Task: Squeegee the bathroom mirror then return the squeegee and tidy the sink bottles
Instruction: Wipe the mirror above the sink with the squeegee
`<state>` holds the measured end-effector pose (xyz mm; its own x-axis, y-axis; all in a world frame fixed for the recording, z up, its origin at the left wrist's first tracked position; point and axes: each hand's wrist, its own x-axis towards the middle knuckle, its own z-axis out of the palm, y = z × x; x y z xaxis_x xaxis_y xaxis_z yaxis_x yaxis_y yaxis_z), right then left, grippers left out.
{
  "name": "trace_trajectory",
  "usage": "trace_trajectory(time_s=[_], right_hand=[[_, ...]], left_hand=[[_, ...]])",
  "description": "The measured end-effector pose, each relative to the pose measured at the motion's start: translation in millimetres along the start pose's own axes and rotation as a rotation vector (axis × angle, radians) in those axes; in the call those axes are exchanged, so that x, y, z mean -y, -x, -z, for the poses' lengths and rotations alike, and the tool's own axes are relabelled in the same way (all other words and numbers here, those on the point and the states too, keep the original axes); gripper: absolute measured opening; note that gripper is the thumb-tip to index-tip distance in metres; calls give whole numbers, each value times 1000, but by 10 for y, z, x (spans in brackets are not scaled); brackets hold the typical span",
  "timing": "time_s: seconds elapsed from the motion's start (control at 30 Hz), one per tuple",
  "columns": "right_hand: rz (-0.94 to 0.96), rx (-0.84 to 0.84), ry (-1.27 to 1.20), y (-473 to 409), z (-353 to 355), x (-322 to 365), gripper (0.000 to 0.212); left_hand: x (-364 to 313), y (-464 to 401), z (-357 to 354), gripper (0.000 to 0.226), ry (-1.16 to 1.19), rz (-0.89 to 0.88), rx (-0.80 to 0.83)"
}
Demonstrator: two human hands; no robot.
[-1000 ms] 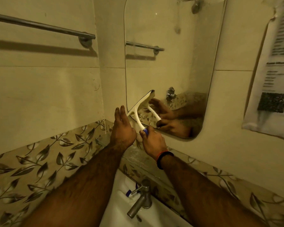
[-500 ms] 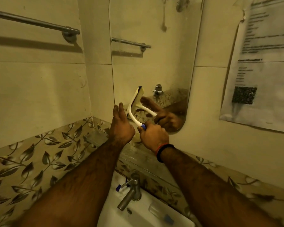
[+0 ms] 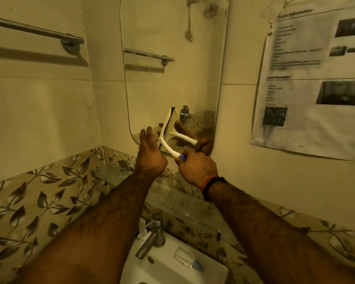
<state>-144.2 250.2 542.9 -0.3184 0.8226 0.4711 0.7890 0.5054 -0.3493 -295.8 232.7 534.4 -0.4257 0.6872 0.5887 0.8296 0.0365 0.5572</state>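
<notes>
1. The right hand [image 3: 197, 168] is clenched round the blue-tipped end of the white squeegee [image 3: 168, 132] handle. Its blade stands nearly upright against the lower left of the mirror [image 3: 172, 78], at about 12 o'clock from both hands.
2. The left hand [image 3: 150, 154] is released, fingers straight, just beside the blade at its 8 o'clock; whether it touches the glass I cannot tell.
3. Risk: with the blade so steep and near the mirror's bottom left edge, a stroke could run off the glass onto the tiled wall and leave a streak.
4. Risk: the grip sits at the very end of the handle, so the blade could twist and skip, missing the dark smears at the mirror's 12 o'clock.
5. Risk: a dropped squeegee would fall towards the tap [image 3: 152, 236] and the clear bottle [image 3: 188, 259] lying on the sink [image 3: 172, 271] rim.
6. Against the earlier frame, the blade has turned from slanted to almost vertical, and the view has shifted so the bottle now shows.
</notes>
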Motion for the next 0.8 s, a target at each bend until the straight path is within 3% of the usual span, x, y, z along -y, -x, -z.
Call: trace_trajectory(time_s=[0.4,0.8], right_hand=[[-35,21,44,293,246,-363,35],[-81,43,75,572,430,-553,31]], left_hand=[[-272,154,-130,97,-12,-59,-3],[-611,294,-183,110,10,-70,18]])
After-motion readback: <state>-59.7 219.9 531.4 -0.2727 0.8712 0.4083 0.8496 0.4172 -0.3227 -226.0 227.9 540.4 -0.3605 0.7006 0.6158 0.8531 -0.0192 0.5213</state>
